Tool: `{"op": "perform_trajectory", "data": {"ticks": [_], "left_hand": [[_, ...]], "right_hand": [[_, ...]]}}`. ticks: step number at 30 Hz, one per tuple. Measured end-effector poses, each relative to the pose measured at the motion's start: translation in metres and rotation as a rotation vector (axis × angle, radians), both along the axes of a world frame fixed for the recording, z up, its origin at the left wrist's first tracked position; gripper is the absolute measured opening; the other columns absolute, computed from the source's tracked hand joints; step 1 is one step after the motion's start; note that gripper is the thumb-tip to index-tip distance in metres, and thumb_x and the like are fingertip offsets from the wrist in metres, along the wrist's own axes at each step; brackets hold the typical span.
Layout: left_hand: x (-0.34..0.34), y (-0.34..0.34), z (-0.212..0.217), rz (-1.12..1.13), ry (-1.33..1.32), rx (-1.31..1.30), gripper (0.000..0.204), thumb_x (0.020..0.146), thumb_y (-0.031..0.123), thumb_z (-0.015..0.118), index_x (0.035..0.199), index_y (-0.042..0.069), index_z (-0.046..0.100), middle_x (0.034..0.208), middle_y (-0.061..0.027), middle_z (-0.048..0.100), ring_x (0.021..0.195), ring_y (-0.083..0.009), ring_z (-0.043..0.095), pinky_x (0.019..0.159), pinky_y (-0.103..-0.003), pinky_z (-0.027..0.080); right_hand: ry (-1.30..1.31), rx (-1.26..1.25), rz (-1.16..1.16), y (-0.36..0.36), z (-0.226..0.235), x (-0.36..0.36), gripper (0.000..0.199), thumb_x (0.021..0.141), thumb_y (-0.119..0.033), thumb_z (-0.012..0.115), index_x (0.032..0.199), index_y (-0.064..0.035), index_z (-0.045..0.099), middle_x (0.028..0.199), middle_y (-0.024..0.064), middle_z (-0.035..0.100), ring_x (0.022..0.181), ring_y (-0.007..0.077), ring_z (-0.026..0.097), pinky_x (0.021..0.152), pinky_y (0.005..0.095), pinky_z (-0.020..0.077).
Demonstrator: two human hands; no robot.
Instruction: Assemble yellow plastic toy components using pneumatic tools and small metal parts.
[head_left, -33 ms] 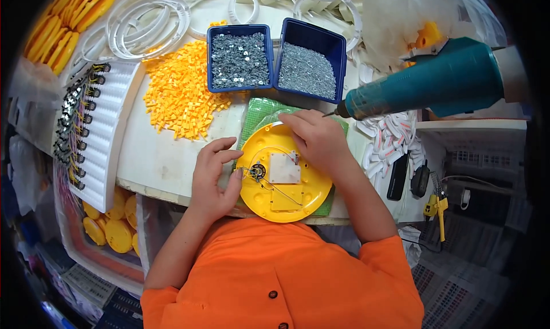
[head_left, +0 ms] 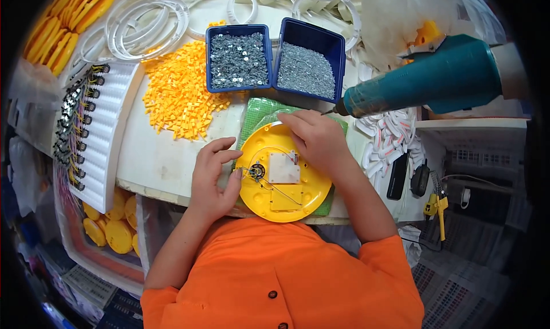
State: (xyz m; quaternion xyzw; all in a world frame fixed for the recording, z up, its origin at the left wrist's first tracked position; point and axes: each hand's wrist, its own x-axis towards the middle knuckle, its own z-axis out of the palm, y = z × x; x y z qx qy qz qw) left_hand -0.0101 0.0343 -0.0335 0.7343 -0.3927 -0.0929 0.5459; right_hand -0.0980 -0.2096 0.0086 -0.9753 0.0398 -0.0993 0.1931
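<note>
A yellow round plastic housing [head_left: 315,194] lies with its inside up on a green mat [head_left: 259,112] in front of me. A white box [head_left: 282,168], a raised yellow rectangular cover [head_left: 286,198] and a small dark round part [head_left: 257,171] sit in it, with thin wires crossing between them. My left hand [head_left: 213,177] is at the housing's left edge, its thumb beside the wires and its fingers apart. Over the upper right rim, my right hand [head_left: 318,140] grips the housing, fingers on the far edge and thumb inside.
A teal power screwdriver [head_left: 424,79] hangs at right, its tip just beyond my right hand. Blue bins of metal plates [head_left: 239,59] and screws [head_left: 306,68] stand behind. Small yellow pieces [head_left: 180,91], a white foam tray [head_left: 112,134], white rings [head_left: 148,25] and white parts [head_left: 389,137] lie around.
</note>
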Motion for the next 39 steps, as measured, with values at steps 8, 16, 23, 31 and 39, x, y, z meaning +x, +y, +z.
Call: {"op": "perform_trajectory", "data": {"ticks": [8, 16, 23, 31, 39], "left_hand": [[0.000, 0.000, 0.000, 0.004, -0.008, 0.018, 0.032, 0.081, 0.000, 0.066, 0.113, 0.004, 0.063, 0.129, -0.0191, 0.057, 0.118, -0.0352, 0.057, 0.101, -0.043, 0.047], [0.000, 0.006, -0.008, -0.005, -0.044, 0.015, 0.034, 0.079, -0.001, 0.064, 0.113, 0.002, 0.063, 0.129, -0.0206, 0.057, 0.122, -0.0351, 0.056, 0.105, -0.044, 0.045], [-0.002, -0.003, -0.005, 0.003, -0.014, 0.023, 0.035, 0.079, -0.001, 0.064, 0.114, 0.002, 0.062, 0.130, -0.0208, 0.056, 0.123, -0.0355, 0.055, 0.106, -0.044, 0.043], [0.000, 0.008, -0.007, 0.006, 0.003, 0.056, 0.032, 0.083, 0.000, 0.056, 0.114, 0.000, 0.060, 0.135, -0.0207, 0.053, 0.126, -0.0341, 0.051, 0.110, -0.044, 0.038], [-0.002, 0.001, -0.009, 0.002, -0.029, 0.038, 0.032, 0.081, -0.002, 0.057, 0.113, 0.000, 0.060, 0.131, -0.0213, 0.054, 0.121, -0.0348, 0.053, 0.107, -0.044, 0.041]], "right_hand": [[-0.164, 0.004, 0.077, 0.010, 0.012, -0.047, 0.037, 0.075, -0.005, 0.068, 0.111, -0.0108, 0.075, 0.118, 0.0100, 0.067, 0.113, 0.0336, 0.061, 0.096, 0.0452, 0.0507], [-0.124, -0.052, 0.053, 0.026, 0.011, -0.059, 0.038, 0.077, -0.013, 0.069, 0.115, -0.0128, 0.074, 0.123, 0.0082, 0.065, 0.121, 0.0319, 0.057, 0.101, 0.0446, 0.0482], [-0.108, -0.030, 0.079, 0.015, 0.011, -0.065, 0.035, 0.079, -0.012, 0.070, 0.114, -0.0112, 0.072, 0.123, 0.0084, 0.064, 0.122, 0.0319, 0.056, 0.101, 0.0448, 0.0486], [-0.477, -0.053, -0.343, -0.093, 0.022, -0.061, 0.024, 0.082, -0.010, 0.068, 0.105, -0.0047, 0.071, 0.108, 0.0154, 0.069, 0.104, 0.0345, 0.064, 0.092, 0.0428, 0.0513], [-0.417, -0.489, -0.944, -0.278, 0.041, -0.047, 0.027, 0.087, -0.020, 0.068, 0.105, -0.0005, 0.071, 0.109, 0.0217, 0.069, 0.106, 0.0371, 0.065, 0.093, 0.0452, 0.0510]]}}
